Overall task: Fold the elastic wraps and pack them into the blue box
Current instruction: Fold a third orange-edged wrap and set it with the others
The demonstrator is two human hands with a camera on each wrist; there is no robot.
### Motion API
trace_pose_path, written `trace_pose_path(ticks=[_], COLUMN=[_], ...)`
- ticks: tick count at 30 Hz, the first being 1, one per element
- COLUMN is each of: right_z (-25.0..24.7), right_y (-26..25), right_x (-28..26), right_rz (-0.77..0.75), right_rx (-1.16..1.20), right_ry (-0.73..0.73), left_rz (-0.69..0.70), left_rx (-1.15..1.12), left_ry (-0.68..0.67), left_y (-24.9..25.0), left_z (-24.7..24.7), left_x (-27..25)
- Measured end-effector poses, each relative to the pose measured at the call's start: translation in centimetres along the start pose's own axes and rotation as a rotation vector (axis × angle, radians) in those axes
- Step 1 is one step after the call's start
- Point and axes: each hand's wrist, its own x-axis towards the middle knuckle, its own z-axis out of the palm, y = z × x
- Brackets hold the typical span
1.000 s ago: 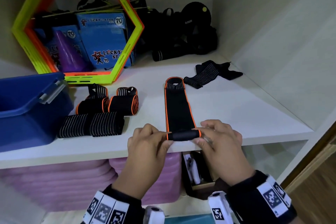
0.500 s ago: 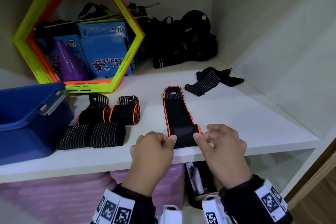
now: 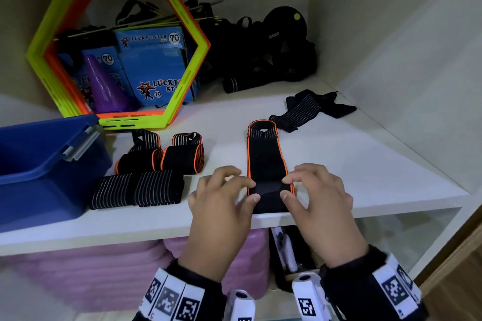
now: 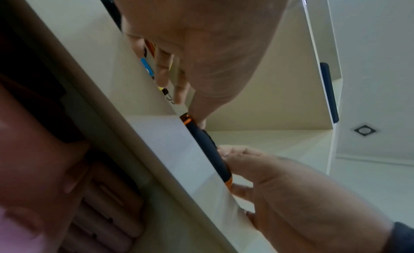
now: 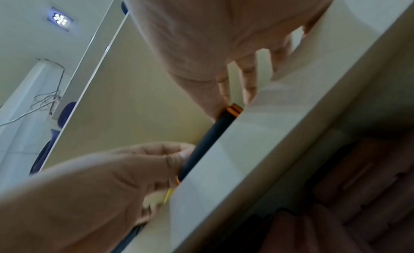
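A black elastic wrap with orange edging (image 3: 264, 156) lies lengthwise on the white shelf (image 3: 365, 177), its near end folded over at the front edge. My left hand (image 3: 251, 190) pinches the left side of that fold and my right hand (image 3: 285, 187) pinches the right side. From below, the left wrist view shows the fold (image 4: 206, 145) at the shelf lip, and the right wrist view shows the fold (image 5: 208, 138) there too. The blue box (image 3: 39, 164) stands at the left with its inside hidden. Two rolled orange-edged wraps (image 3: 182, 156) and two folded striped wraps (image 3: 135, 189) lie beside it.
A loose striped wrap (image 3: 300, 109) lies at the back right. Yellow and orange hexagon rings (image 3: 193, 65), blue cartons (image 3: 154, 65), a purple cone (image 3: 104, 86) and black gear (image 3: 273, 55) fill the back. The cabinet wall (image 3: 417, 73) closes the right side. Pink mats (image 3: 104, 268) lie below.
Both hands have turned the wrap's near end over away from me. The thin roll has become a wider flat fold, and the flat stretch of wrap is shorter.
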Motion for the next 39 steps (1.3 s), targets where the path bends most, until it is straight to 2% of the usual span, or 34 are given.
trace_pose_path(ticks=[3, 6, 10, 12, 19, 24, 28, 34, 39], right_z=[0.6, 0.8, -0.1, -0.5, -0.5, -0.4, 0.3, 0.2, 0.0], right_y=[0.2, 0.6, 1.5, 1.8, 1.8, 1.4, 1.1, 0.7, 0.3], right_x=[-0.4, -0.5, -0.3, 0.1, 1.0, 1.0, 1.1, 1.1, 1.2], right_rz=[-0.097, -0.139, -0.173, -0.17, -0.167, -0.044, 0.035, 0.018, -0.021], right_rx=[0.001, -0.022, -0.073, -0.086, 0.019, 0.223, 0.284, 0.258, 0.167], right_ry=[0.066, 0.073, -0.114, -0.182, -0.133, -0.086, -0.037, -0.041, -0.065], left_rz=[0.13, 0.171, 0.082, 0.048, -0.076, -0.198, -0.287, -0.327, -0.274], left_rx=[0.072, 0.042, -0.057, -0.097, -0.279, -0.44, -0.494, -0.51, -0.497], left_ry=[0.027, 0.001, -0.174, -0.215, -0.282, -0.202, -0.129, -0.103, -0.103], left_y=[-0.1, -0.4, -1.3, -1.5, -1.6, -1.1, -0.6, -0.6, -0.6], left_z=[0.1, -0.1, -0.4, -0.5, -1.3, -1.4, -0.9, -0.8, -0.8], left_x=[-0.1, 0.0, -0.3, -0.4, 0.4, 0.7, 0.8, 1.2, 1.3])
